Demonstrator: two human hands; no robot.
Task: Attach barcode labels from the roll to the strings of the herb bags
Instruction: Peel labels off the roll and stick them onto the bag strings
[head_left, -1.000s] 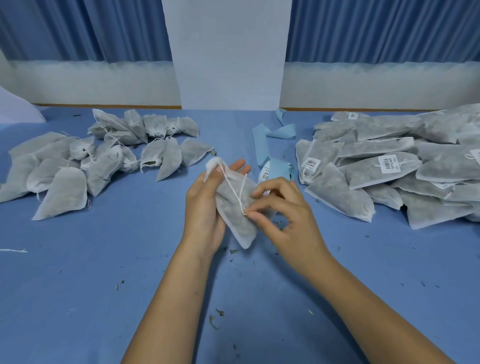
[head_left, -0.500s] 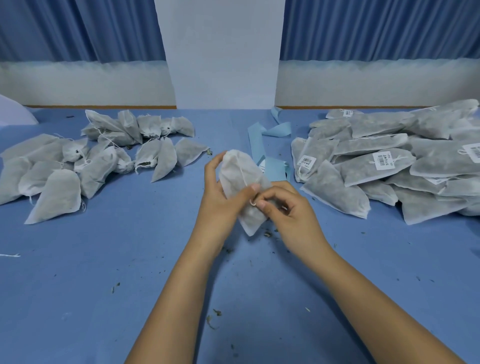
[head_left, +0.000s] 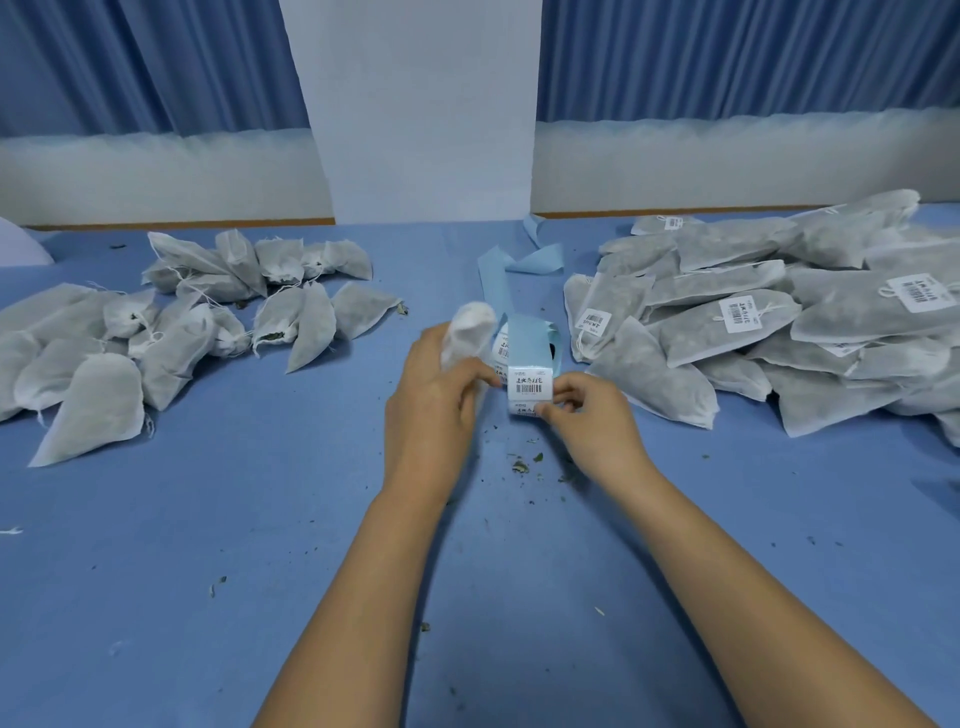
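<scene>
— Where is the herb bag (head_left: 466, 332) at this moment?
— It is in the left hand (head_left: 434, 410), above the middle of the blue table (head_left: 234, 545). The fingers are curled around its lower part, and the white top stands up above them. I cannot see its string.
— And the labels?
— The label strip (head_left: 530, 387) hangs just to the right of the bag, with one barcode label (head_left: 529, 383) facing the camera. The right hand (head_left: 595, 423) pinches the lower end of the strip between thumb and fingers. The left fingertips reach the left edge of the strip; whether they touch it I cannot tell.
— Where is the roll?
— The roll (head_left: 540, 340) stands on the table directly behind the strip. A used blue liner (head_left: 493, 275) runs from it toward the far wall.
— What lies around?
— Herb crumbs (head_left: 524, 465) lie on the table below the hands. To the left is a pile of plain bags (head_left: 171, 332), well apart from the hands. To the right is a heap of labelled bags (head_left: 753, 322), near the right hand.
</scene>
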